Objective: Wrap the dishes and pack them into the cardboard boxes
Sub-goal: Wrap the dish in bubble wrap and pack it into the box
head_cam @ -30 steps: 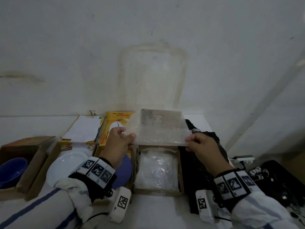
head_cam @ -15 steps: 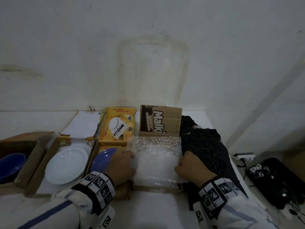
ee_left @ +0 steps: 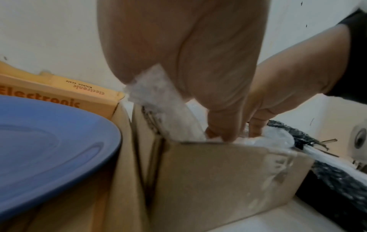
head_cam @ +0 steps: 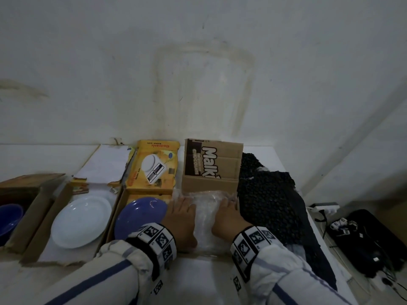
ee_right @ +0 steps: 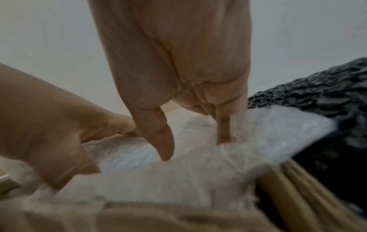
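A clear bubble-wrap sheet (head_cam: 206, 219) lies over the open brown cardboard box (head_cam: 212, 166) at the table's middle. My left hand (head_cam: 181, 208) presses its left side down and my right hand (head_cam: 226, 208) presses its right side. The left wrist view shows my left fingers (ee_left: 218, 130) pointing straight down inside the box wall (ee_left: 218, 180). My right fingers (ee_right: 224, 130) push into the wrap (ee_right: 178, 177) the same way. What lies under the wrap is hidden. An unwrapped blue plate (head_cam: 141, 216) sits in the box just left, and a white plate (head_cam: 81, 223) lies further left.
A blue bowl (head_cam: 8, 219) sits in a cardboard box at the far left. A yellow kitchen-scale box (head_cam: 154, 168) stands behind the blue plate. Black bubble wrap (head_cam: 268, 205) is heaped right of the brown box. Dark cables and gear (head_cam: 370, 238) lie beyond the table's right edge.
A second ago both hands held the bubble-wrap sheet up by its corners. They lowered it over the box and now press it down inside with straight fingers.
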Motion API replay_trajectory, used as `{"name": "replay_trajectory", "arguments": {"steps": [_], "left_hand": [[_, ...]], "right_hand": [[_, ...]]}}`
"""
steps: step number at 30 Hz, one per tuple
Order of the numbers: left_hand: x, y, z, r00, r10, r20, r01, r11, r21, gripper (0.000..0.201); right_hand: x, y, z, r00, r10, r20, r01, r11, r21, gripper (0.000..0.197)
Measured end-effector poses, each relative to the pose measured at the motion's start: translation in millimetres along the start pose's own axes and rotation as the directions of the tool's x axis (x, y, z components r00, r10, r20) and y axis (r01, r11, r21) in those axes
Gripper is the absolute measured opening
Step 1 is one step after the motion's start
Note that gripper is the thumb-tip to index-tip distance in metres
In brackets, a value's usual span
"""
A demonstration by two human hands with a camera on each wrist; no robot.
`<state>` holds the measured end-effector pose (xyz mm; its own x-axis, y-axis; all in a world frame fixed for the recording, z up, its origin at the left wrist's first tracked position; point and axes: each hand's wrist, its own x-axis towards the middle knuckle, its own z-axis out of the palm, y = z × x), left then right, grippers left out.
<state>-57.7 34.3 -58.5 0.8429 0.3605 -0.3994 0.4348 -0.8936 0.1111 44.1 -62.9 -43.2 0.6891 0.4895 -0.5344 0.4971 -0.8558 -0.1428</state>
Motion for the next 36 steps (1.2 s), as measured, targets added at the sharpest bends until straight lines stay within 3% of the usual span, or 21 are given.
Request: {"name": "replay_trajectory", "arguments": {"steps": [2, 6, 10, 16, 20, 24, 27, 31, 36], "left_hand": [[3, -1, -2, 1.0, 0.008, -0.005, -0.007, 0.998, 0.062, 0.102], [13, -8, -3, 0.997, 0.074, -0.037, -0.066, 0.982, 0.178, 0.108], [20, -11, -4, 0.984, 0.169, -0.052, -0.146, 0.944, 0.295, 0.107], [22, -14, -1, 0.977, 0.206, -0.057, -0.176, 0.928, 0.328, 0.107], [16, -14, -2, 0.982, 0.179, -0.066, -0.149, 0.936, 0.32, 0.103], [10, -12, -8, 0.98, 0.179, -0.084, -0.141, 0.93, 0.341, 0.099], [6, -13, -14, 0.985, 0.169, -0.047, -0.144, 0.932, 0.332, 0.094], [3, -19, -27, 0.985, 0.167, -0.04, -0.157, 0.97, 0.186, 0.084], [2, -37, -34, 0.987, 0.138, 0.087, -0.152, 0.97, 0.191, 0.098]], "right_hand": [[8, -3, -4, 1.0, 0.02, 0.012, -0.021, 0.999, 0.047, 0.089], [21, -9, 3, 0.997, 0.06, 0.046, -0.06, 0.998, -0.018, 0.099], [30, -9, 1, 0.998, -0.007, 0.063, 0.011, 0.997, -0.073, 0.073], [17, -6, -9, 0.996, -0.044, 0.082, 0.058, 0.983, -0.172, 0.066], [2, 4, -43, 0.974, -0.102, 0.204, 0.137, 0.977, -0.166, 0.018], [-7, 22, -53, 0.959, -0.269, 0.088, 0.283, 0.909, -0.306, 0.036], [-17, 31, -33, 0.934, -0.282, 0.219, 0.353, 0.826, -0.439, 0.038], [-26, 36, -12, 0.948, -0.253, 0.194, 0.318, 0.81, -0.493, 0.042], [-27, 32, 7, 0.97, -0.234, 0.063, 0.23, 0.805, -0.547, 0.054]]}}
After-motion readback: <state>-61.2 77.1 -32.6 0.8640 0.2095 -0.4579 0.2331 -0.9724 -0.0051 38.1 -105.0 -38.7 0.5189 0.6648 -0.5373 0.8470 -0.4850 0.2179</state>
